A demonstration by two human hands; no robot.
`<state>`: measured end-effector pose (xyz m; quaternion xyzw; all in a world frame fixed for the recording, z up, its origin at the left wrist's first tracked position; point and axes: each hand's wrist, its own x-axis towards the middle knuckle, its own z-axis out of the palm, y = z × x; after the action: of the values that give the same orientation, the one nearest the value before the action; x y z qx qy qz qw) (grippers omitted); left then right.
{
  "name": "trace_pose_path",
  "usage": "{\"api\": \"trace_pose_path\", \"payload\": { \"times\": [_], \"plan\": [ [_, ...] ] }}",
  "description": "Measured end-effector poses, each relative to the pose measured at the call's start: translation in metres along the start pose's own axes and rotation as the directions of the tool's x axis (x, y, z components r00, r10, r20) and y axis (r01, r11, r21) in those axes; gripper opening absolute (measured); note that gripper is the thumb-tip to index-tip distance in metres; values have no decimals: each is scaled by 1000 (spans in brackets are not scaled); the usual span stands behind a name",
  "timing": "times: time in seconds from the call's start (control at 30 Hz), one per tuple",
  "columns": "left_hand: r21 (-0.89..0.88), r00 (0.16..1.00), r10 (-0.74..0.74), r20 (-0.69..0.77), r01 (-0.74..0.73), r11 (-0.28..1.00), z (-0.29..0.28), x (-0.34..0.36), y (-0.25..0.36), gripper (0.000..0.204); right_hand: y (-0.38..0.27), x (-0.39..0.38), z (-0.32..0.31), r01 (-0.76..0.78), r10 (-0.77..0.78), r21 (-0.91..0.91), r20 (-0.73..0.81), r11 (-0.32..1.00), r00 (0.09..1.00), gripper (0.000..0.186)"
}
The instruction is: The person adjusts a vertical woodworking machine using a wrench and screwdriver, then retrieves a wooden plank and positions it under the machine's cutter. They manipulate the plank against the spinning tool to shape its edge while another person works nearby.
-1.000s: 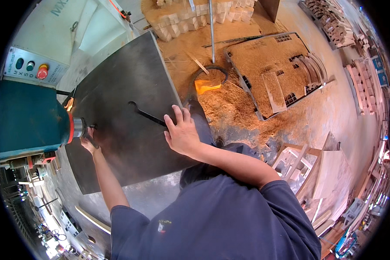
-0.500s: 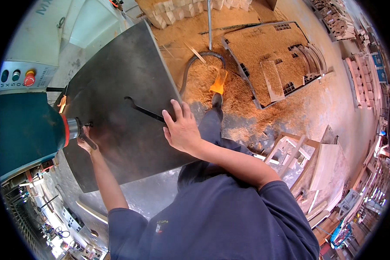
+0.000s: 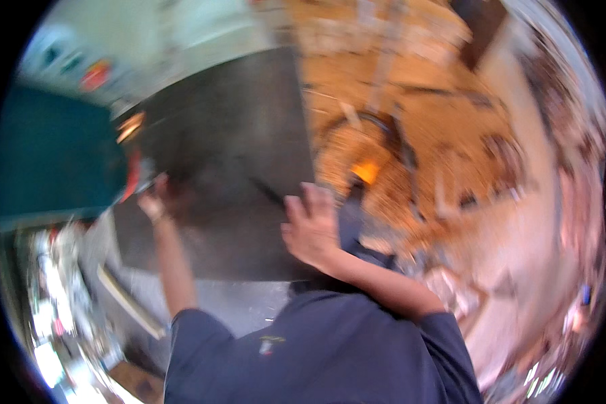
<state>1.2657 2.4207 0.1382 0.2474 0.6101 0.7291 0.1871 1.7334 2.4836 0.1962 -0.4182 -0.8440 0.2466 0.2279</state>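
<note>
The picture is smeared by motion. My right hand (image 3: pixel 310 229) lies flat with fingers apart on the right edge of a grey metal machine table (image 3: pixel 229 128), just beside a thin dark slot or bar (image 3: pixel 268 192). My left hand (image 3: pixel 156 200) reaches to the table's left edge, next to a red and silver part on the teal machine body (image 3: pixel 47 155). Whether the left hand grips anything is lost in the blur.
Beyond the table's right edge the floor holds a heap of sawdust (image 3: pixel 384 202) with an orange object (image 3: pixel 365 172) in it, plus wooden boards farther back. A pale control panel (image 3: pixel 81 67) sits above the teal body. Cluttered shelves fill the lower left.
The view has swung and blurred, with the table now higher and more central. Both hands remain at the same spots on the table.
</note>
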Motion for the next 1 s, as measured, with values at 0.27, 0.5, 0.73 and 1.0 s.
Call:
{"api": "trace_pose_path", "payload": {
  "times": [0.27, 0.5, 0.73, 1.0],
  "plan": [
    [181, 983, 184, 2, -182, 967, 61, -19, 9, 34, 16, -14, 2, 9, -18, -138, -67, 990, 998, 57],
    [-41, 981, 187, 55, -185, 982, 56, -17, 2, 38, 17, -12, 4, 18, -31, -150, -84, 989, 996, 56],
    [156, 979, 182, 87, -194, 969, 62, -20, 18, 37, 15, -11, 6, 16, -32, -154, -100, 988, 995, 54],
    [127, 957, 256, 135, -273, 953, 41, -6, -9, 33, 14, -10, 5, 15, -33, -166, -103, 986, 994, 54]
  ]
}}
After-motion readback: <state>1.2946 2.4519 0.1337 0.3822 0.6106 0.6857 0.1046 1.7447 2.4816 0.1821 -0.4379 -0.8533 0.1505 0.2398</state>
